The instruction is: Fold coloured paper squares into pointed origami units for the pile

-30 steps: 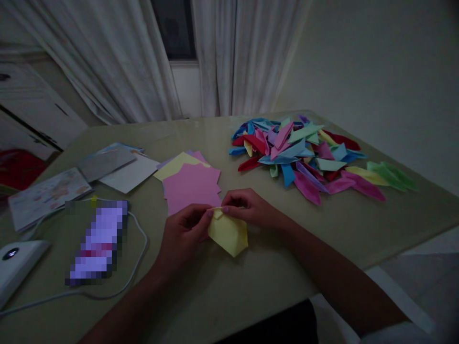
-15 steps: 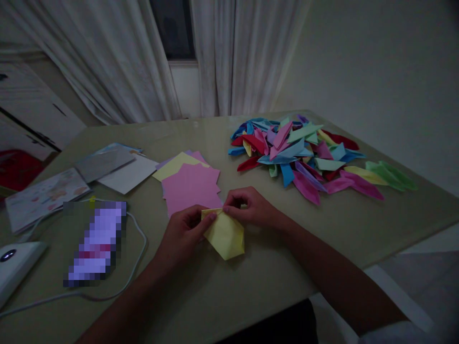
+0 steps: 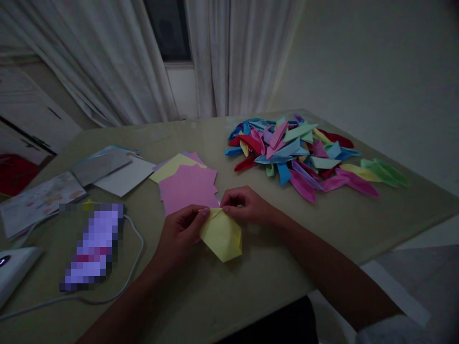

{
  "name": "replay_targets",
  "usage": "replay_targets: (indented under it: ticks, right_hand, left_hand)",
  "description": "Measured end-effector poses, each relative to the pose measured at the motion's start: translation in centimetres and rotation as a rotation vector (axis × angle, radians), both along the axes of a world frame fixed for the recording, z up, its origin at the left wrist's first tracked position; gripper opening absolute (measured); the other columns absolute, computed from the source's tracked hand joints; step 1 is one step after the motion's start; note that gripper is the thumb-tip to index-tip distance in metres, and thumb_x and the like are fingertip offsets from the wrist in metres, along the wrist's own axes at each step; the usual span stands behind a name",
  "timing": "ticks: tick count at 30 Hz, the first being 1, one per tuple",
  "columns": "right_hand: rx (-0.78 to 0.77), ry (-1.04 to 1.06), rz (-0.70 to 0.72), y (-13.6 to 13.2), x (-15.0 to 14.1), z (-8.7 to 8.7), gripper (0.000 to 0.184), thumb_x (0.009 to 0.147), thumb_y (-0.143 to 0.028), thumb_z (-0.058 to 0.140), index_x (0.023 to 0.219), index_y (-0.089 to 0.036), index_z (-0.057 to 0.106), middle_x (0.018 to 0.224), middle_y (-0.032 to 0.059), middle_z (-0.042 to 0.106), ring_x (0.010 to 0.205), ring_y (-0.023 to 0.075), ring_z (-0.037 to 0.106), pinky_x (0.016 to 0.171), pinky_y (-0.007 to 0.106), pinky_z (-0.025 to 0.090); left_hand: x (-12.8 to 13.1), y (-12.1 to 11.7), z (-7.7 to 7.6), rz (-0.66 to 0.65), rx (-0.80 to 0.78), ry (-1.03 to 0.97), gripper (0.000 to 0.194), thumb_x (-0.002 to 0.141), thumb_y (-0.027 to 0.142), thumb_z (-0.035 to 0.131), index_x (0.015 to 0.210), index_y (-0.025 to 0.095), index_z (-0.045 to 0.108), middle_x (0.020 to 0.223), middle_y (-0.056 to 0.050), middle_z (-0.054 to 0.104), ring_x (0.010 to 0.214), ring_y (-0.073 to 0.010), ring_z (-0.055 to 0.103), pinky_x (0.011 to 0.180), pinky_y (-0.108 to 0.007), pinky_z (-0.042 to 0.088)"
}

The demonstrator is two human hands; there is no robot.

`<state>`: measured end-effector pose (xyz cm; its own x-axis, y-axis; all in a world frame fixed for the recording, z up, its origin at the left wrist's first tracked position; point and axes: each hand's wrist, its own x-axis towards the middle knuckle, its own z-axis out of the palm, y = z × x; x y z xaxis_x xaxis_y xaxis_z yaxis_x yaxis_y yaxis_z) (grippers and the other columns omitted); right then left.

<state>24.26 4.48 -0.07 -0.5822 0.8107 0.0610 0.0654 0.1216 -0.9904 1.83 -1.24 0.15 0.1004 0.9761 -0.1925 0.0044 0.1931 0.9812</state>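
A partly folded yellow paper (image 3: 221, 235) lies on the table in front of me. My left hand (image 3: 180, 232) pinches its upper left edge, fingers closed on it. My right hand (image 3: 244, 206) pinches the top corner of the same sheet, fingers curled. Just behind the hands lies a fanned stack of flat sheets (image 3: 186, 183), pink on top with yellow and purple beneath. At the back right is a heap of several folded paper pieces (image 3: 300, 153) in blue, red, pink, green and yellow.
Beige table (image 3: 333, 220) with its front edge near my body. On the left lie cards and booklets (image 3: 107, 169), a blurred-out object (image 3: 91, 246), a white cable (image 3: 132, 267) and a white device (image 3: 10, 270). Curtains and a window stand behind.
The yellow paper has turned slightly and shifted a little left under my fingers. Both hands keep their pinch at its top edge. The view drifted slightly right.
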Motion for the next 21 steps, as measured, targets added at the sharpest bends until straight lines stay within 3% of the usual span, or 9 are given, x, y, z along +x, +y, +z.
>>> replay_targets:
  ticks: [9, 13, 18, 21]
  right_hand:
    - [0.078, -0.044, -0.028, -0.48, -0.15, 0.80, 0.013, 0.082, -0.025, 0.075, 0.087, -0.015, 0.070, 0.074, -0.0027, 0.062, 0.067, 0.0110, 0.052, 0.062, 0.022, 0.039]
    - [0.088, -0.041, -0.067, -0.42, -0.14, 0.78, 0.009, 0.084, -0.024, 0.072, 0.084, -0.015, 0.071, 0.075, -0.0015, 0.065, 0.070, 0.0124, 0.055, 0.065, 0.024, 0.043]
    - [0.046, -0.015, -0.015, -0.37, -0.23, 0.58, 0.019, 0.088, -0.034, 0.075, 0.088, -0.015, 0.071, 0.077, -0.0009, 0.065, 0.070, 0.0126, 0.056, 0.065, 0.024, 0.044]
    - [0.052, -0.018, -0.009, -0.37, -0.27, 0.60, 0.024, 0.090, -0.037, 0.078, 0.087, -0.014, 0.072, 0.078, -0.0002, 0.066, 0.070, 0.0123, 0.056, 0.065, 0.024, 0.043]
  left_hand:
    - [-0.19, -0.07, -0.28, -0.012, 0.002, 0.011, 0.040, 0.087, 0.056, 0.083, 0.100, 0.019, 0.084, 0.080, -0.006, 0.076, 0.067, -0.0176, 0.065, 0.058, -0.024, 0.048]
    - [-0.04, -0.19, 0.01, -0.006, 0.014, 0.026, 0.041, 0.086, 0.057, 0.083, 0.100, 0.018, 0.085, 0.078, -0.006, 0.076, 0.066, -0.0186, 0.065, 0.056, -0.024, 0.049]
    - [0.04, -0.43, 0.37, 0.016, 0.129, 0.132, 0.038, 0.086, 0.055, 0.083, 0.095, 0.018, 0.087, 0.081, -0.008, 0.079, 0.070, -0.0211, 0.067, 0.058, -0.026, 0.050]
    - [0.11, -0.43, 0.24, 0.017, 0.111, 0.110, 0.038, 0.086, 0.055, 0.083, 0.096, 0.018, 0.087, 0.082, -0.008, 0.079, 0.071, -0.0210, 0.068, 0.059, -0.026, 0.050]
